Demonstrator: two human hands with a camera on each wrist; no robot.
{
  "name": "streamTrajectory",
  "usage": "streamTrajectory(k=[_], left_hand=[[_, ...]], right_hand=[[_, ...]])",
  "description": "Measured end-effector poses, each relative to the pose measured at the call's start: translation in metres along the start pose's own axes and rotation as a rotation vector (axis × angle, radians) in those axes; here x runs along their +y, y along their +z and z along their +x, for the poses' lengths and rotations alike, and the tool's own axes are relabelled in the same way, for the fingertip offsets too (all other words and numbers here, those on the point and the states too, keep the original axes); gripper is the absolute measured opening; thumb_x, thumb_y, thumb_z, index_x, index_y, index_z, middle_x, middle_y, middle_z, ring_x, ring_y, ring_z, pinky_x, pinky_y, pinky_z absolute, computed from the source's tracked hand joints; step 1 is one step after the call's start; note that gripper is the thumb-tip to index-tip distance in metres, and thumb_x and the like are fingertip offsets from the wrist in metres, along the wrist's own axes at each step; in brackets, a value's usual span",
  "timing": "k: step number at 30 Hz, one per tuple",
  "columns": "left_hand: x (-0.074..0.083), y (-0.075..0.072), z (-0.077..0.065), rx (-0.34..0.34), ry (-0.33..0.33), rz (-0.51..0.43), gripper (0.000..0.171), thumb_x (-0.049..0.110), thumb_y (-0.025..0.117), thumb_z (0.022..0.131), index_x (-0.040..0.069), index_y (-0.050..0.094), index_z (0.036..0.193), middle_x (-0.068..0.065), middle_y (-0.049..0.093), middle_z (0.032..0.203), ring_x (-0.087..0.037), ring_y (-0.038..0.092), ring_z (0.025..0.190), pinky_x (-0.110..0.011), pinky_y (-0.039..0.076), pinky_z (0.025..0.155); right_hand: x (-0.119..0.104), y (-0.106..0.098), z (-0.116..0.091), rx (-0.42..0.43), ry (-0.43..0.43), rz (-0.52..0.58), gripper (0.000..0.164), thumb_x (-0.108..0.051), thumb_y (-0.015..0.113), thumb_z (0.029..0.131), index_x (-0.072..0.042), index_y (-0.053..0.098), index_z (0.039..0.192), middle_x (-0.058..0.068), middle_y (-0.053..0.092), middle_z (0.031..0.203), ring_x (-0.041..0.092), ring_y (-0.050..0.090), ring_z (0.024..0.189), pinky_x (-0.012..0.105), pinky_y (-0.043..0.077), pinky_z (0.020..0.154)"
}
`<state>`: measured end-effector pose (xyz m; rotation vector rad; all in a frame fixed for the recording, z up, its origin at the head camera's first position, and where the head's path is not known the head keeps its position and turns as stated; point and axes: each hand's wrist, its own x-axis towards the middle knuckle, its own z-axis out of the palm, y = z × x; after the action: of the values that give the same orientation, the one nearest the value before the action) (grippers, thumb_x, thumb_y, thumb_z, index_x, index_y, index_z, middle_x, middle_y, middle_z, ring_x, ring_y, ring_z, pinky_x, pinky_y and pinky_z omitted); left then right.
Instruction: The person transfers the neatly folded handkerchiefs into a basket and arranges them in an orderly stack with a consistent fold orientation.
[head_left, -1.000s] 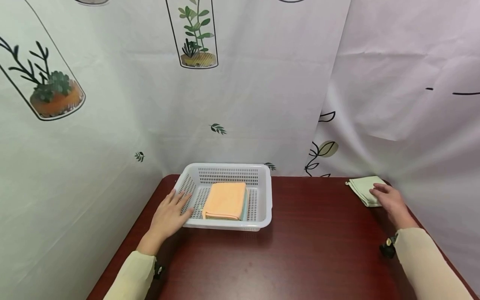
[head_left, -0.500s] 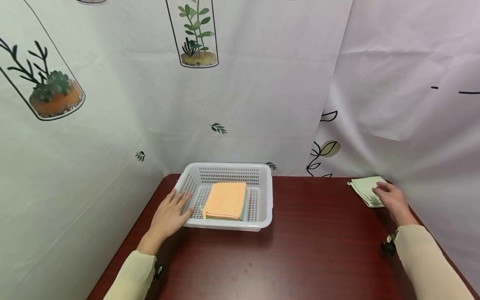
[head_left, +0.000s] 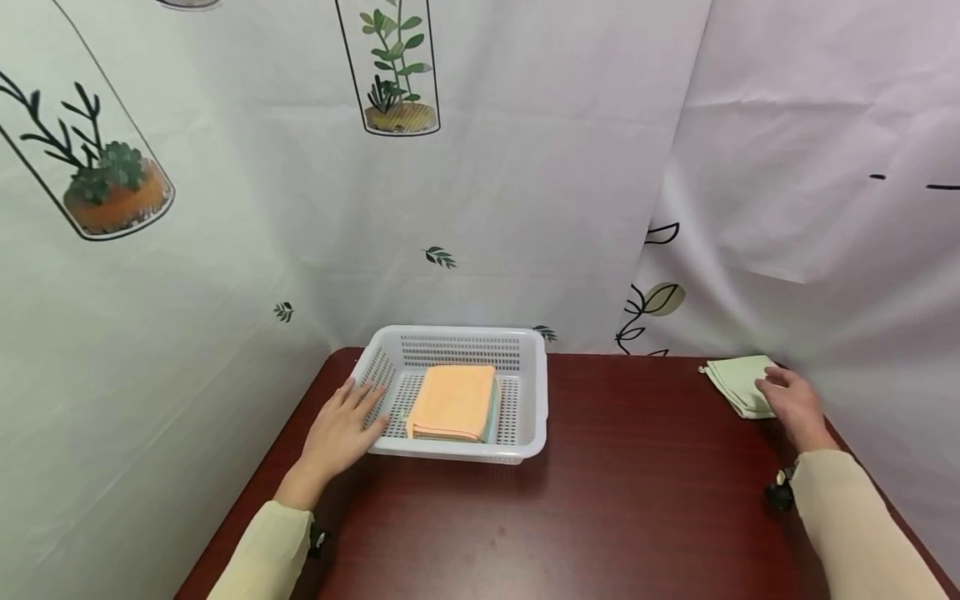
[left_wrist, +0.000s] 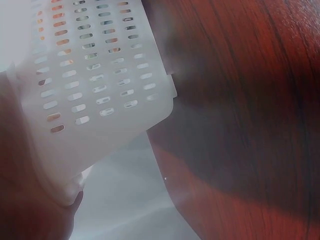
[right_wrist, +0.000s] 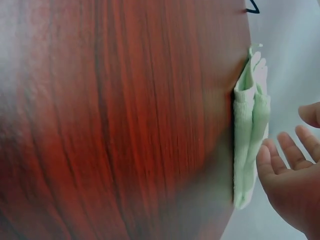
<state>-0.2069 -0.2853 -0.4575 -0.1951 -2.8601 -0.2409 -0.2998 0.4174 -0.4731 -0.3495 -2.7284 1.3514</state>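
My left hand [head_left: 341, 425] rests with spread fingers over the left rim of a white plastic basket [head_left: 536, 392]. Inside the basket lies a folded orange towel [head_left: 452, 402], on top of bluish-green folded cloth [head_left: 492, 412]. At the far right corner of the table a folded pale green towel [head_left: 738, 383] lies flat, its layered edge facing the right wrist view [right_wrist: 245, 145]. My right hand [head_left: 797, 408] is at that towel's right side, thumb and fingers apart with nothing between them. Whether the fingertips touch the towel cannot be told.
The dark red wooden table [head_left: 622, 483] stretches between the basket and the green towel. White curtains [head_left: 525, 208] with plant prints hang close behind the table and along both sides.
My right hand has drawn back slightly to the right, off the green towel. The head view has shifted a little. My left hand and the basket keep their places.
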Motion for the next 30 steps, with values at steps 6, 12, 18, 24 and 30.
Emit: streamTrajectory(k=[6,12,18,24,30], left_hand=[[0.003,-0.003,0.001,-0.003,0.006,-0.002,0.061,0.042,0.056,0.097,0.011,0.052,0.149,-0.020,0.046,0.154,-0.045,0.025,0.149,-0.065,0.024,0.118],[0.001,-0.005,0.000,-0.002,0.016,0.003,0.060,0.041,0.057,0.097,0.010,0.052,0.149,-0.020,0.047,0.153,-0.046,0.026,0.149,-0.065,0.024,0.118],[-0.001,-0.004,0.001,-0.012,0.022,0.014,0.062,0.043,0.056,0.097,0.011,0.051,0.150,-0.020,0.046,0.154,-0.045,0.025,0.150,-0.064,0.023,0.118],[-0.002,-0.004,0.002,-0.019,0.030,0.023,0.061,0.043,0.057,0.096,0.011,0.052,0.149,-0.019,0.046,0.154,-0.045,0.025,0.149,-0.064,0.024,0.118],[-0.001,-0.006,0.003,-0.022,0.037,0.011,0.061,0.041,0.057,0.097,0.011,0.052,0.149,-0.019,0.046,0.154,-0.045,0.025,0.150,-0.065,0.023,0.118]], right_hand=[[0.006,-0.010,0.002,0.029,-0.032,-0.106,0.060,-0.026,0.042,0.105,0.018,0.033,0.145,0.045,0.032,0.146,0.060,0.035,0.131,0.066,0.036,0.103],[0.006,-0.018,0.002,0.020,-0.072,-0.173,0.060,-0.028,0.041,0.105,0.017,0.035,0.144,0.045,0.034,0.145,0.061,0.038,0.127,0.066,0.036,0.101],[0.010,-0.020,0.002,0.022,-0.089,-0.209,0.059,-0.024,0.042,0.104,0.019,0.035,0.143,0.047,0.034,0.142,0.062,0.039,0.125,0.066,0.037,0.100],[0.016,-0.022,0.000,0.012,-0.080,-0.235,0.060,-0.025,0.042,0.104,0.021,0.034,0.142,0.048,0.033,0.141,0.063,0.038,0.125,0.066,0.036,0.101],[0.017,-0.023,0.002,0.008,-0.066,-0.270,0.060,-0.026,0.044,0.103,0.022,0.035,0.138,0.049,0.033,0.140,0.063,0.038,0.123,0.066,0.036,0.101]])
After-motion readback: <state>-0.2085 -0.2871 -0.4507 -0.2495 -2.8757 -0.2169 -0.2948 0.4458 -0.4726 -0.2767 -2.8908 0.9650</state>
